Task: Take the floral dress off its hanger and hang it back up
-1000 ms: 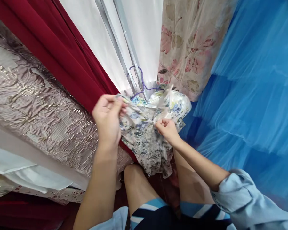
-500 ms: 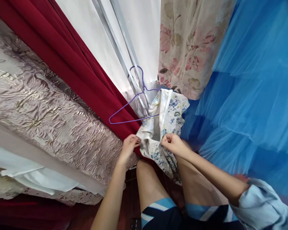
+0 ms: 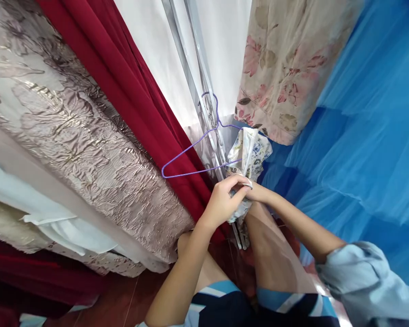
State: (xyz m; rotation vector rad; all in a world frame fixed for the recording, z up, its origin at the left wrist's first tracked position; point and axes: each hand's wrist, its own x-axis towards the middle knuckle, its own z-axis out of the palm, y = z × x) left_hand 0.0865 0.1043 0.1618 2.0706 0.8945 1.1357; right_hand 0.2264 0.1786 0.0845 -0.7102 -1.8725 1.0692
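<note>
- Embossed pinkish-grey fabric (image 3: 88, 136) is filling the left side.
- Dark red cloth (image 3: 122, 91) is slanting down beside it, passing behind the hanger's left end.
- Grey metal bars (image 3: 181, 45) are running down in front of white cloth (image 3: 146, 41).
- A purple hanger (image 3: 218, 121) is hanging at the bars, its left arm showing bare.
- The left hand (image 3: 223, 202) is pinching an edge of the garment between thumb and fingers.
- The floral garment (image 3: 261, 152) is draping over the hanger's right arm, bunching down around both hands.
- The right hand (image 3: 258, 192) is reaching behind the left, which is covering its fingers; their state I cannot tell.
- Pink-flowered cloth (image 3: 276, 68) is hanging above the garment.
- Blue tulle (image 3: 357, 150) is filling the right.
</note>
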